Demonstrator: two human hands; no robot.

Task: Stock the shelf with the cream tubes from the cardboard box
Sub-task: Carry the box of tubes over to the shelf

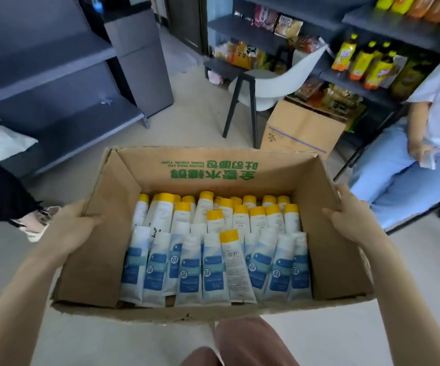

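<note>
I carry an open cardboard box [124,196] with green print on its far inner wall, held above the floor in front of me. Several white and blue cream tubes [215,265] with yellow caps lie inside in two rows. My left hand [73,223] grips the box's left wall, thumb over the rim. My right hand [348,210] grips the right wall the same way. A dark grey shelf unit [55,107] with bare boards stands at the left.
A white chair [269,85] with black legs and a closed cardboard box [300,128] stand ahead on the floor. Stocked shelves with bottles and snacks [366,64] line the right. A seated person [409,159] is at the right; another person's foot [36,223] is at the left.
</note>
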